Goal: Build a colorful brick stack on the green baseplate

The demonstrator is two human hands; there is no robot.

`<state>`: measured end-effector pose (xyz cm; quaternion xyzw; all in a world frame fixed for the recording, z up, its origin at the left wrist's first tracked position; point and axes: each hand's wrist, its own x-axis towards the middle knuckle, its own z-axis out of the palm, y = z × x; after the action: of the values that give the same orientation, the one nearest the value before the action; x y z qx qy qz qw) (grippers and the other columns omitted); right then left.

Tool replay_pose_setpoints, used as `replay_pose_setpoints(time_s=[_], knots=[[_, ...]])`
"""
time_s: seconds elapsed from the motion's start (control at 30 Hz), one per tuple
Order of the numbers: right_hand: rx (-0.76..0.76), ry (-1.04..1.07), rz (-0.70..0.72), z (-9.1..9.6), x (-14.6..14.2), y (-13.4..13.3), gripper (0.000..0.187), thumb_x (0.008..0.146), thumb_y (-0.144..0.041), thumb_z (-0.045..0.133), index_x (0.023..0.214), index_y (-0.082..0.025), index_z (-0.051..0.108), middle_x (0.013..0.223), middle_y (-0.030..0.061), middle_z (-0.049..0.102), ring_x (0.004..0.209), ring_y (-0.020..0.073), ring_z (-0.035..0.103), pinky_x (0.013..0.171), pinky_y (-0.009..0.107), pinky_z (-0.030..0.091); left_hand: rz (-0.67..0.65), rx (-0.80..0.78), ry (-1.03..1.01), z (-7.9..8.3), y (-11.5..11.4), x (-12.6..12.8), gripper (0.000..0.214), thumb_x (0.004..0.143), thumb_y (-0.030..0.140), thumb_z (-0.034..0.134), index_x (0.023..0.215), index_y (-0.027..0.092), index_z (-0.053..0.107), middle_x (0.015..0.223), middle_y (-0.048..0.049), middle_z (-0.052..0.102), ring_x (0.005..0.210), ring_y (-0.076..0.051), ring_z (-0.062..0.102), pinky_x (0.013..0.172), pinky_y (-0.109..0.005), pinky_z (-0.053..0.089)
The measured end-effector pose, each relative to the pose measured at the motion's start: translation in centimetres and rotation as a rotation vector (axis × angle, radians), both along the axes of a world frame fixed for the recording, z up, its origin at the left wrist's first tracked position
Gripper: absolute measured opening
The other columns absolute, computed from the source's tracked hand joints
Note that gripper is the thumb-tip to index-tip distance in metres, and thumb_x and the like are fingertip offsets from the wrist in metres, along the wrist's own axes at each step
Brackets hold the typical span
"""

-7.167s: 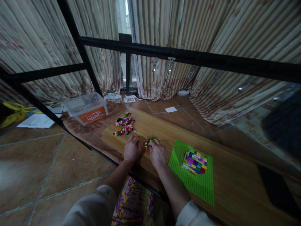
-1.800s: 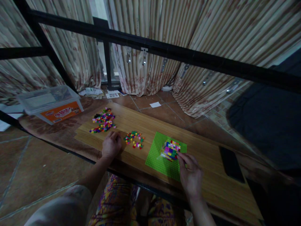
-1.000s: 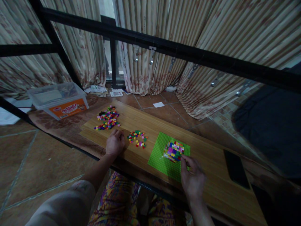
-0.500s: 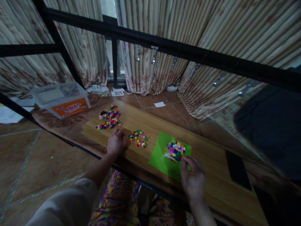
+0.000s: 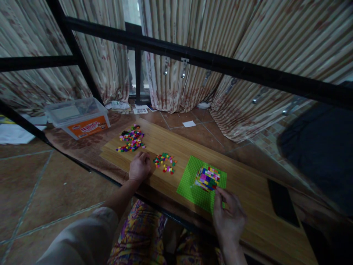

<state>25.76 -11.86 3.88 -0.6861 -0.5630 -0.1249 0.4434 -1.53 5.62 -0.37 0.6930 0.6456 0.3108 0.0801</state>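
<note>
A multicoloured block of small bricks (image 5: pixel 207 178) stands on a green studded baseplate (image 5: pixel 190 184) lying on a wooden board (image 5: pixel 248 184). My right hand (image 5: pixel 228 215) sits just in front of the block, fingers curled and pinched together at its near right corner; what they hold is too small to see. My left hand (image 5: pixel 140 167) rests on the board as a loose fist, beside a small scatter of loose bricks (image 5: pixel 164 163). A bigger heap of bricks (image 5: pixel 130 140) lies farther left.
A clear plastic box with an orange label (image 5: pixel 78 117) sits on the floor at the left. A dark phone (image 5: pixel 283 201) lies on the board at the right. Black metal bars (image 5: pixel 209 62) cross in front of striped curtains. Papers lie on the tiled floor.
My right hand has left the small brick scatter for the block on the green baseplate and now sits slightly back from it. My left hand has stayed by the scatter.
</note>
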Motion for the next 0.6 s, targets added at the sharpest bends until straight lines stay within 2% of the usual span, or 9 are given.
replay_pose_setpoints(time_s=[0.27,0.6], knots=[[-0.123,0.123,-0.049,0.1,1.4,0.4,0.033,0.090,-0.044,0.052,0.091,-0.016,0.070,0.087,0.0085,0.068,0.074,0.0174,0.062,0.071,0.029,0.048,-0.004,-0.016,0.011,0.2,-0.1,0.1,0.020,0.086,0.024,0.044,0.085,0.020,0.064,0.093,-0.0053,0.064,0.087,-0.018,0.061,0.071,-0.026,0.044],[-0.221,0.134,-0.005,0.4,1.8,1.2,0.035,0.089,-0.047,0.052,0.091,-0.017,0.070,0.091,0.0083,0.068,0.079,0.0185,0.061,0.075,0.031,0.048,-0.004,-0.006,-0.001,0.1,-0.1,0.0,0.018,0.085,0.022,0.045,0.083,0.020,0.063,0.094,-0.0051,0.065,0.087,-0.019,0.062,0.071,-0.026,0.044]])
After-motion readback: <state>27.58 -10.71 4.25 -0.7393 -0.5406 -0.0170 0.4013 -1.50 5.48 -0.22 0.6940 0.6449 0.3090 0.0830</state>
